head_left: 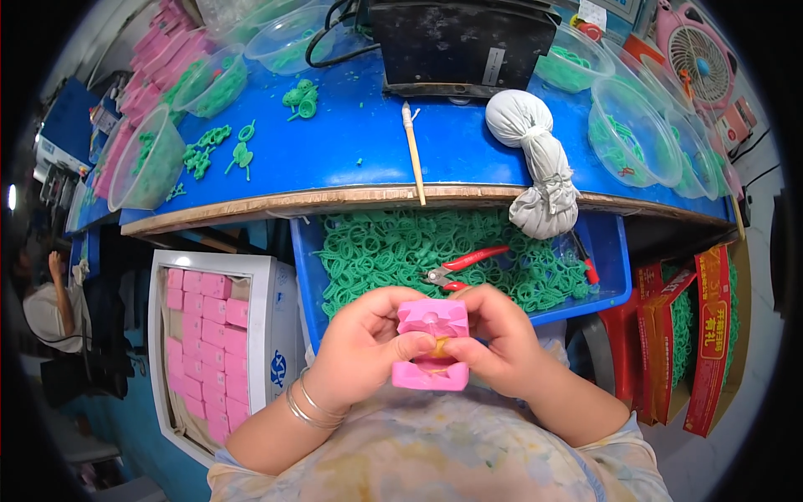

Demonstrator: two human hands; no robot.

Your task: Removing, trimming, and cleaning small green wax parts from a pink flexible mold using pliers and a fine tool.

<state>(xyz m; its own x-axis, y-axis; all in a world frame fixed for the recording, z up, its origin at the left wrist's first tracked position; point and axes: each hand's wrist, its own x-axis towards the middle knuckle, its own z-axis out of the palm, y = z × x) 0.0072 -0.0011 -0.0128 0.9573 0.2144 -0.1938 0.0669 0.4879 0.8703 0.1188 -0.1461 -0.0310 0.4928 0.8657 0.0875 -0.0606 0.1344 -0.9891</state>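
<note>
My left hand and my right hand both grip a pink rubber mould block in front of me, thumbs pressing at its middle, where a yellowish piece shows between its parts. Just beyond lies a blue tub heaped with green ring-shaped pieces. Red-handled cutters rest on the pile, partly behind my hands.
A blue worktop holds a black machine, stick, tied cloth bundle, clear bowls and green clusters. A box of pink blocks stands left, red cartons right. A person is far left.
</note>
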